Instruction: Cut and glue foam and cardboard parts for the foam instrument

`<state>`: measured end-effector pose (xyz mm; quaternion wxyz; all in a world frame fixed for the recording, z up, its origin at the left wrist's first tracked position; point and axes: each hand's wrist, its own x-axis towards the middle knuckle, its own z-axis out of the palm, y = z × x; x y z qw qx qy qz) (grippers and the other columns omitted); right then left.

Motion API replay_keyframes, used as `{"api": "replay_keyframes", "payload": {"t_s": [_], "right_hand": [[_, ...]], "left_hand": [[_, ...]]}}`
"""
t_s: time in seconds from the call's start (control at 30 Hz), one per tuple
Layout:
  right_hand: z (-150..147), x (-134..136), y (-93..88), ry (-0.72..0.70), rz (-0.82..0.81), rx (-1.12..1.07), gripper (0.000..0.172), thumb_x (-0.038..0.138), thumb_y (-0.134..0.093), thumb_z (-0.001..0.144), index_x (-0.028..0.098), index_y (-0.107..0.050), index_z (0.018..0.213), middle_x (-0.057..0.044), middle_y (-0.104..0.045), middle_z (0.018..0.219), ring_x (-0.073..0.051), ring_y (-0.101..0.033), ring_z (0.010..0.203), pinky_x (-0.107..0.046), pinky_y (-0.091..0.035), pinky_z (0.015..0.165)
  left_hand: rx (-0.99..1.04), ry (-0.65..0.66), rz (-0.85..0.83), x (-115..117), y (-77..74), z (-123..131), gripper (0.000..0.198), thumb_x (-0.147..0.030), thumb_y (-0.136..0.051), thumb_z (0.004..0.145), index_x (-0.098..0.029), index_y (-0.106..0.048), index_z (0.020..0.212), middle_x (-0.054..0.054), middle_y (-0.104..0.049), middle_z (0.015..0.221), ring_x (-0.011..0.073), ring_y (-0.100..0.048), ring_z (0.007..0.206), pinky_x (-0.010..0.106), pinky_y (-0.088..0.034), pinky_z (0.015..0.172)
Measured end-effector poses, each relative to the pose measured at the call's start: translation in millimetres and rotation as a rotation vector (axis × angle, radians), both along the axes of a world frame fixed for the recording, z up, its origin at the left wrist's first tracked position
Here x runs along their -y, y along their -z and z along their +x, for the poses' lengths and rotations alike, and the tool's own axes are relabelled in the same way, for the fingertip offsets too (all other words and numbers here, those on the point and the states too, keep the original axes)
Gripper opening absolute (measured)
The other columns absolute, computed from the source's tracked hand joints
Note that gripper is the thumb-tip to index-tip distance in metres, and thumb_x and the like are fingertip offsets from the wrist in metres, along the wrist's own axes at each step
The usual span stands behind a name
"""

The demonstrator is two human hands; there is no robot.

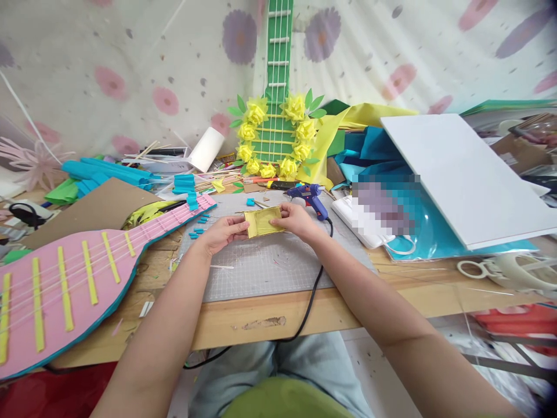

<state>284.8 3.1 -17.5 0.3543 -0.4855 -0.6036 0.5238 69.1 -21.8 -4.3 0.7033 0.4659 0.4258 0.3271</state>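
Holding a small, shallow yellow piece (263,223) between both hands at the centre of the frame, over a grey gridded cutting mat (261,278); cannot tell whether touching it. Gripping the left end in the left hand (226,233), almost closed, with thumb on the near face and fingers behind; pinching the right end in the right hand (298,220), thumb laid onto the face and fingers curled in at the upper corner. Just beyond the right hand, slightly right of centre, a blue glue gun (312,200), with a black cord (317,290) running down to the lower edge of the wooden table (313,310). Near the left hand, small blue bits (195,234) on the mat. At lower left, a pink lute-shaped model (78,261) with yellow strips; at upper centre, a green stringed model (275,123) ringed by yellow paper flowers (304,130); at right, a tilted white board (461,180).
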Motion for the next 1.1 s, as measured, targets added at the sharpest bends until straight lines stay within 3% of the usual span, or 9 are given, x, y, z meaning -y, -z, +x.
{"api": "replay_keyframes", "payload": {"t_s": [0.23, 0.5, 0.57, 0.67, 0.77, 0.97, 1.1], "right_hand": [[-1, 3, -8.5, 0.013, -0.08, -0.126, 0.023, 0.019, -0.068, 0.056, 0.019, -0.054, 0.074, -0.001, -0.065, 0.071, -0.015, -0.062, 0.068, -0.028, -0.051, 0.064], [-2, 3, -10.8, 0.099, -0.167, -0.229, 0.026, 0.016, -0.071, 0.056, 0.019, -0.055, 0.077, -0.001, -0.065, 0.073, -0.014, -0.062, 0.067, -0.029, -0.052, 0.064], [-2, 3, -11.2, 0.121, -0.189, -0.258, 0.028, 0.017, -0.072, 0.056, 0.019, -0.055, 0.078, -0.001, -0.065, 0.074, -0.014, -0.062, 0.066, -0.027, -0.052, 0.061], [-1, 4, -14.4, 0.113, -0.235, -0.31, 0.028, 0.017, -0.072, 0.055, 0.018, -0.057, 0.079, -0.002, -0.066, 0.077, -0.014, -0.062, 0.067, -0.025, -0.052, 0.06], [-1, 7, -19.5, 0.074, -0.318, -0.348, 0.025, 0.013, -0.071, 0.056, 0.017, -0.059, 0.078, -0.004, -0.067, 0.079, -0.013, -0.062, 0.067, -0.023, -0.052, 0.059], [-3, 7, -22.9, -0.016, -0.427, -0.374, 0.018, 0.005, -0.061, 0.064, 0.013, -0.062, 0.08, -0.007, -0.069, 0.081, -0.012, -0.064, 0.067, -0.021, -0.052, 0.058], [-4, 7, -20.7, -0.017, -0.432, -0.373, 0.018, 0.005, -0.06, 0.067, 0.013, -0.063, 0.082, -0.007, -0.069, 0.083, -0.013, -0.064, 0.07, -0.021, -0.053, 0.06]], "left_hand": [[0.035, -0.041, -0.024, 0, -1.0, 2, 0.038, -0.033, -0.073, 0.063, -0.013, -0.067, 0.095, 0.008, -0.07, 0.089, 0.0144, -0.065, 0.073, 0.027, -0.052, 0.074], [0.123, -0.034, 0.007, -2, 0.3, 0, 0.053, -0.048, -0.063, 0.071, -0.016, -0.058, 0.111, 0.013, -0.066, 0.104, 0.0229, -0.063, 0.096, 0.039, -0.049, 0.087], [0.145, -0.009, 0.077, -1, 1.0, 1, 0.061, -0.045, -0.07, 0.064, -0.019, -0.055, 0.117, 0.013, -0.06, 0.117, 0.0245, -0.059, 0.104, 0.04, -0.045, 0.092], [0.1, 0.004, 0.255, 0, 3.3, 5, 0.084, -0.027, -0.081, 0.05, -0.027, -0.046, 0.126, 0.009, -0.037, 0.141, 0.0268, -0.046, 0.121, 0.039, -0.041, 0.098], [-0.003, -0.047, 0.396, 0, 5.7, 12, 0.094, -0.02, -0.081, 0.046, -0.03, -0.04, 0.13, 0.008, -0.025, 0.147, 0.028, -0.038, 0.127, 0.04, -0.042, 0.096], [-0.085, -0.138, 0.455, -1, 4.9, 19, 0.081, -0.029, -0.08, 0.047, -0.019, -0.048, 0.12, 0.012, -0.051, 0.127, 0.0262, -0.047, 0.116, 0.041, -0.043, 0.093], [-0.118, -0.157, 0.44, 1, 2.8, 21, 0.077, -0.033, -0.081, 0.045, -0.017, -0.053, 0.114, 0.01, -0.058, 0.117, 0.026, -0.05, 0.112, 0.041, -0.041, 0.094]]}}
